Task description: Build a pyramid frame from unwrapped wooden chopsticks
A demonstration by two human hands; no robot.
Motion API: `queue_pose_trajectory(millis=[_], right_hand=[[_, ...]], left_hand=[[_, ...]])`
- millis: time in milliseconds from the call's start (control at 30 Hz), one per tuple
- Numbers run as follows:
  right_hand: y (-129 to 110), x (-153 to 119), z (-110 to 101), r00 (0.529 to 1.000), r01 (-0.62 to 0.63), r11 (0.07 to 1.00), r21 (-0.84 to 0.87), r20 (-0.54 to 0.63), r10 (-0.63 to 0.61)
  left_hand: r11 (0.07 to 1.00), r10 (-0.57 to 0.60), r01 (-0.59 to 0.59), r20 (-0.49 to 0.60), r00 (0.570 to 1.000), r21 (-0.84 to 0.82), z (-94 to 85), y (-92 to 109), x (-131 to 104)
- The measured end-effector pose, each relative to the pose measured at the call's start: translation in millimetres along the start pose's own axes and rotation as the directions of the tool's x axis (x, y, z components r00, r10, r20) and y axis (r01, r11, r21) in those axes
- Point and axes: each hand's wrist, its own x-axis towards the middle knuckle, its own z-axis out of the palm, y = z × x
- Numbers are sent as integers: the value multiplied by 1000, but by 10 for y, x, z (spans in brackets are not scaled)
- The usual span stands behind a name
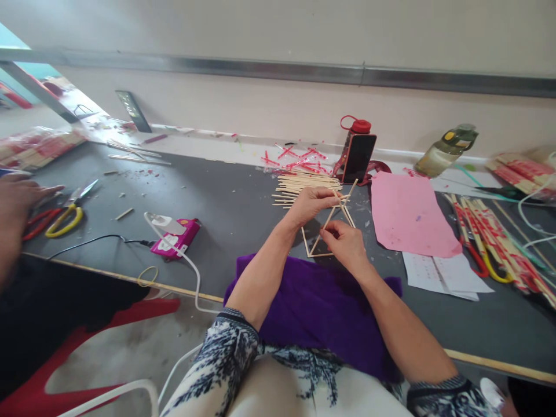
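Observation:
A small frame of thin wooden sticks (309, 242) stands near the table's front edge, partly behind my hands. My left hand (313, 204) is closed at its upper part, fingers pinching where several sticks cross. Lower and to the right, my right hand (345, 240) pinches a slanting stick of the same frame. Just behind my left hand lies a pile of loose wooden sticks (299, 184). A purple cloth (317, 307) covers my lap and the table edge beneath my forearms.
Pink paper (412, 214) lies over white sheets (447, 275) on the right, beside wrapped chopsticks (499, 237). A phone (359, 159) leans on a red-capped bottle (360, 125). To the left are a magenta power box (176, 238), scissors (65, 217) and another person's hand (21, 200).

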Motion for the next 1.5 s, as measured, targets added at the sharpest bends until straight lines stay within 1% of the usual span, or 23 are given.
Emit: queue_pose_trajectory(millis=[233, 467, 600, 767, 1167, 1333, 1500], right_hand=[[1, 3, 3, 1000, 19, 1000, -3, -1, -19], [-1, 4, 0, 1000, 23, 1000, -18, 5, -23], [10, 6, 3, 999, 32, 999, -18, 7, -32], [14, 0, 2, 999, 32, 999, -14, 3, -32], [32, 7, 13, 999, 47, 999, -22, 2, -47], [13, 4, 13, 998, 56, 998, -26, -8, -56], [3, 0, 2, 997, 73, 996, -42, -20, -74]], left_hand=[[1000, -20, 20, -23, 1000, 5, 8, 5, -8], [1000, -29, 29, -5, 1000, 1, 12, -4, -15], [999, -40, 40, -22, 999, -5, 17, -4, -15], [999, -33, 33, 4, 999, 3, 8, -13, -8], [999, -26, 26, 0, 1000, 23, 15, 22, -25], [1000, 3, -2, -25, 1000, 22, 14, 16, -24], [997, 42, -42, -2, 999, 58, 5, 5, -22]])
